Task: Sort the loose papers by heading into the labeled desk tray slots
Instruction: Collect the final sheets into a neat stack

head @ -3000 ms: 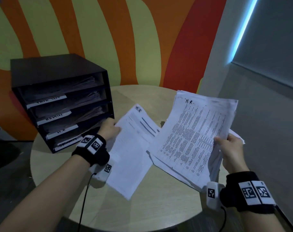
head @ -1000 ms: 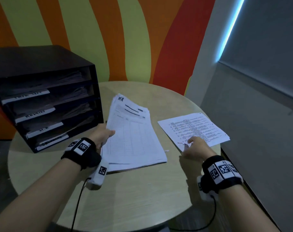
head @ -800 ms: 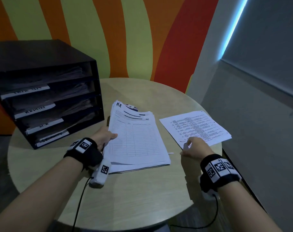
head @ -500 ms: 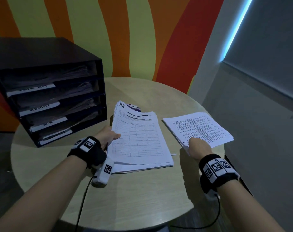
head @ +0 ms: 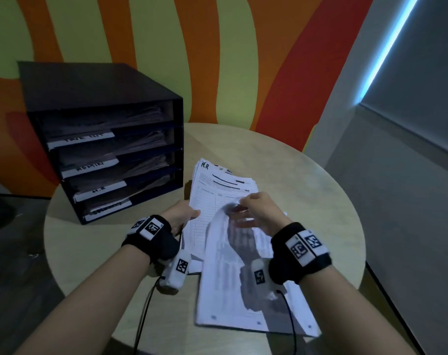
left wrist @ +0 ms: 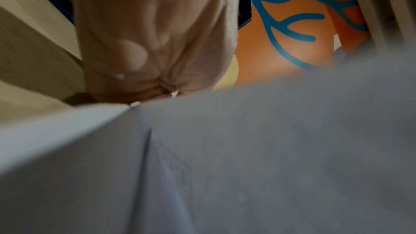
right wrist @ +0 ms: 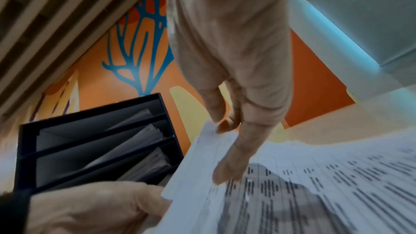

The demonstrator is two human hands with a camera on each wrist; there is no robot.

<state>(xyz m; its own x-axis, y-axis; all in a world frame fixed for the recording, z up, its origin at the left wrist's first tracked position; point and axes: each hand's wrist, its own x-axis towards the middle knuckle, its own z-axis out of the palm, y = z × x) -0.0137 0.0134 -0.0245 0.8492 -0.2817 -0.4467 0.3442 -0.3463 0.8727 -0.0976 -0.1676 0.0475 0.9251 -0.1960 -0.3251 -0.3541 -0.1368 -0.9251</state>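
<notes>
Head view: two hands work a pile of papers on a round desk, a black desk tray behind.

Nearest, a loose sheet [head: 225, 285] hangs blurred over the desk's [head: 328, 201] near edge; the right hand [head: 258, 213] pinches its top corner between thumb and fingers, and printed rows show on it in the right wrist view. Just beyond, the stack of papers [head: 217, 190], headed "H.R", lies at the desk's middle; the left hand [head: 180, 213] clasps its left edge, thumb on top. At the desk's far left edge stands the desk tray [head: 100, 98], four slots holding papers with white labels, one reading "ADMIN", another "H.R". Striped orange and green wall [head: 217, 60] behind.
</notes>
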